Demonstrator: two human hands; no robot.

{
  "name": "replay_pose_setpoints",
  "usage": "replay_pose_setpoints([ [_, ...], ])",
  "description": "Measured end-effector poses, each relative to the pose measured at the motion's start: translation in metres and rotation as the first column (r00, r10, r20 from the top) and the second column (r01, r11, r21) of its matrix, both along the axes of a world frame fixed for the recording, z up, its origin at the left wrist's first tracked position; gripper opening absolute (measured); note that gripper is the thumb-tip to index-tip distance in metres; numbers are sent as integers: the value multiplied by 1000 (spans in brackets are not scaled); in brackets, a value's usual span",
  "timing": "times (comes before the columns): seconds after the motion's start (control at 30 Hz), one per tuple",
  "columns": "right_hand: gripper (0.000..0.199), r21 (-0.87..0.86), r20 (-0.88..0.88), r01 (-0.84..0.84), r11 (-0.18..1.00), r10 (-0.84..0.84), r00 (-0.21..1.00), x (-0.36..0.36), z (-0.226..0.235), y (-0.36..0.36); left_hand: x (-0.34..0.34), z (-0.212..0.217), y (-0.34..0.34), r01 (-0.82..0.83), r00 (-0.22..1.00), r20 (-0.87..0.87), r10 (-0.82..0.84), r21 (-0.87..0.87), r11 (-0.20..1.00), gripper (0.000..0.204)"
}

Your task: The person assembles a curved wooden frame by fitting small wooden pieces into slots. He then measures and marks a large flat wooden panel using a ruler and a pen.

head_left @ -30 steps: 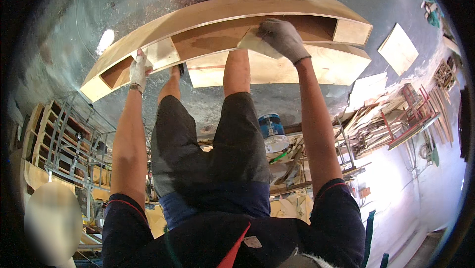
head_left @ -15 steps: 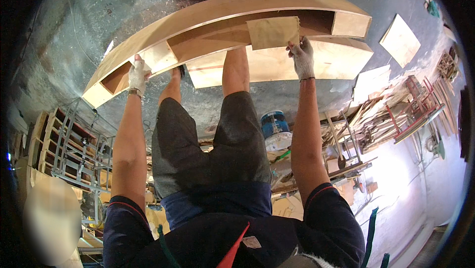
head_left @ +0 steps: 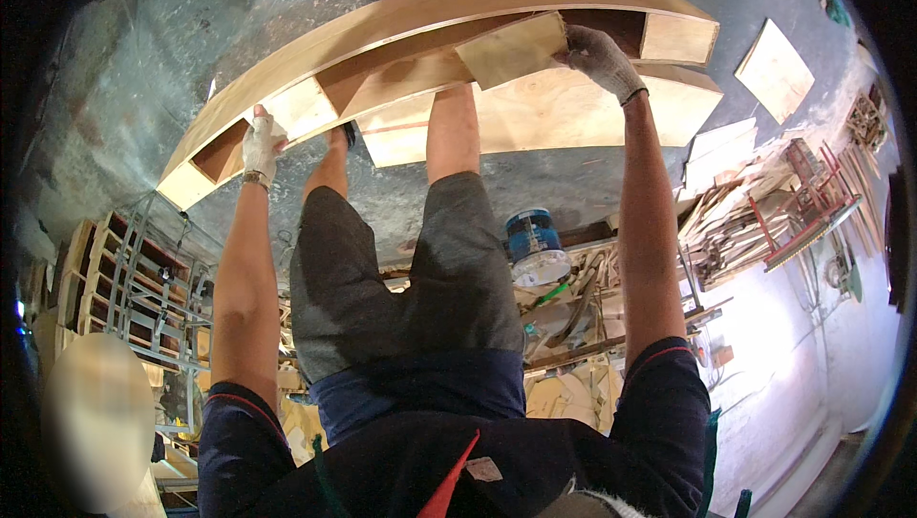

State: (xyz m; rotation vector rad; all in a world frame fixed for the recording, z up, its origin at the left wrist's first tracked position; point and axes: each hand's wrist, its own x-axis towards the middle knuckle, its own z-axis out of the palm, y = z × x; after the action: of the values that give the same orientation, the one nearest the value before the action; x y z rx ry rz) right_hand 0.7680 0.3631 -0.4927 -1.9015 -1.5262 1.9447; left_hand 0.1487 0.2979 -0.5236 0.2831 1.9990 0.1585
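A long, open plywood box point(head_left: 449, 10) with dividers inside stretches across in front of my legs. My left hand point(head_left: 260, 147), in a whitish work glove, grips the box's near edge toward its left end, thumb up. In my right hand point(head_left: 600, 57), also gloved, is a small rectangular plywood piece point(head_left: 513, 48), held by its right end. That piece is tilted over the box's opening, its left end lower. Whether it touches the box I cannot tell. Behind my right leg, a long plywood panel point(head_left: 583, 112) lies on the near side of the box.
A square plywood sheet point(head_left: 776, 72) lies on the dark floor point(head_left: 287, 31) at the right. Scrap wood strips point(head_left: 716, 222) are heaped at the lower right. A blue and white bucket point(head_left: 535, 246) stands near my legs. Metal frames point(head_left: 143, 298) are at the left.
My right hand has shifted right and up around the end of the small plywood piece, which has turned from nearly level to slanted. The left hand keeps its place on the box.
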Motion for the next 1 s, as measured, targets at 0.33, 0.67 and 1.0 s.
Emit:
replay_pose_setpoints([
  [0.33, 43, -199, -164, -27, 980, -6, 986, 22, -36, 3, 2, 3, 2, 64, 998, -12, -63, 17, 998, 82],
  [0.67, 38, -246, -179, -230, 942, 189, 965, 9, -49, 13, 3, 2, 2, 61, 998, -7, -61, 0, 998, 76],
  [1.0, 39, -189, -92, -336, 923, 324, 942, -17, -53, 11, 3, 3, 3, 53, 999, -4, -53, -1, 999, 82],
])
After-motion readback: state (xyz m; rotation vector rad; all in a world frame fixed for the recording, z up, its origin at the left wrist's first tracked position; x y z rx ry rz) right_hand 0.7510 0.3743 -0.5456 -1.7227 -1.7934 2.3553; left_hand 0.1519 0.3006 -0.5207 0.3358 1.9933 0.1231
